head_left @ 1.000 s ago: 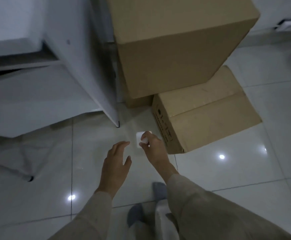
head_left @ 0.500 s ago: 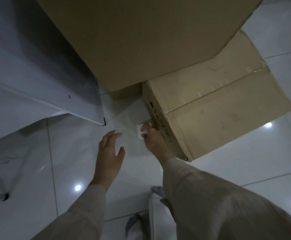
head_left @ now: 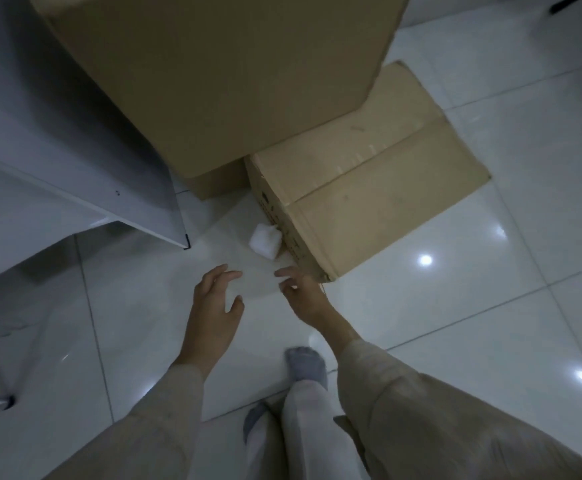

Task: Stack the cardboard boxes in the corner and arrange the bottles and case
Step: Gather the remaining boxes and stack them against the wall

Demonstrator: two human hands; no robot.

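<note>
Head view: the left hand (head_left: 213,303) and right hand (head_left: 303,296) hover over the glossy white tiled floor (head_left: 455,306), fingers loosely spread, holding nothing. A small white boxy object (head_left: 265,241), perhaps the case, sits against the low brown cardboard box (head_left: 369,188); the tall brown cardboard box (head_left: 213,71) stands behind.

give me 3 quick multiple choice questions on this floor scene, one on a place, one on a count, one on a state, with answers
1. Where is the small white object?
A. on the floor against the low cardboard box
B. on top of the tall box
C. in the left hand

2. How many cardboard boxes show?
A. one
B. two
C. four

3. What is the right hand holding?
A. the white object
B. a box flap
C. nothing

Answers: A, it lies on the tiles touching that box's side; B, the tall cardboard box and the low one; C, its fingers are spread and bare.
</note>
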